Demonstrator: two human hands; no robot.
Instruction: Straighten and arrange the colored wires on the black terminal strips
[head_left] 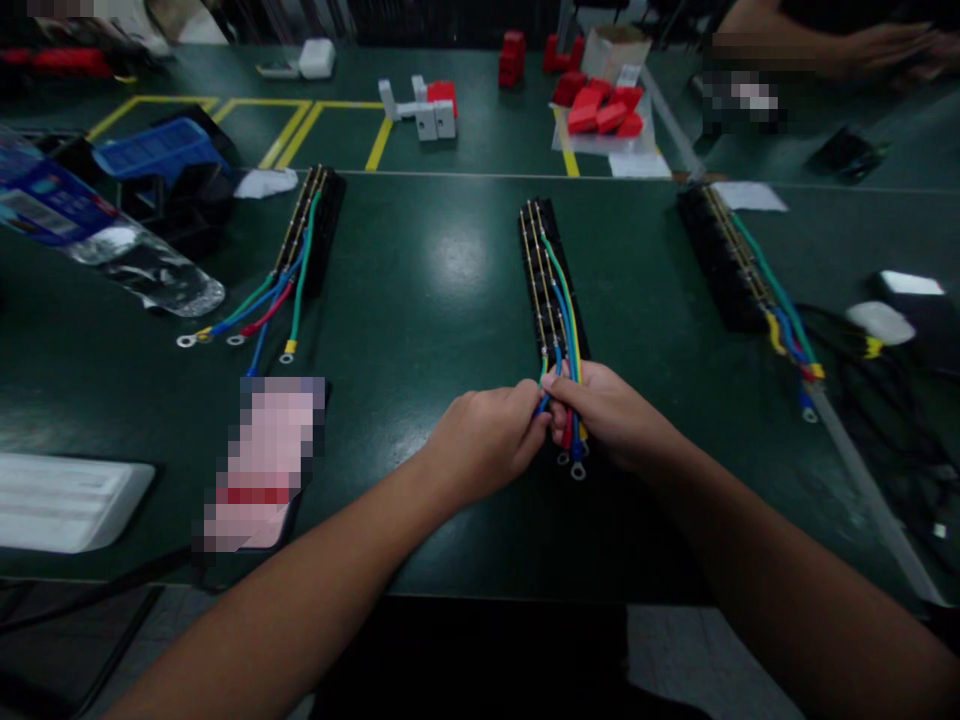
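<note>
Both hands meet at the near end of a black terminal strip [546,285] with brass bars, which lies lengthwise ahead of me. My left hand [491,440] pinches a blue wire [540,406] at its side. Wrapped around the bundle of green, blue, red and yellow wires [571,330], my right hand [600,410] keeps them together. Ring terminals [577,470] hang out below the fingers. A similar strip [322,230] with loose wires lies to the left, and another strip [724,260] to the right.
A phone [262,470], a white box [71,500] and a plastic bottle [127,240] lie left. Blue bins [161,150] stand behind the bottle. Red parts [604,105] and grey blocks [435,118] sit at the back. Black cables [870,400] are right; a co-worker's hand [892,45] shows top right.
</note>
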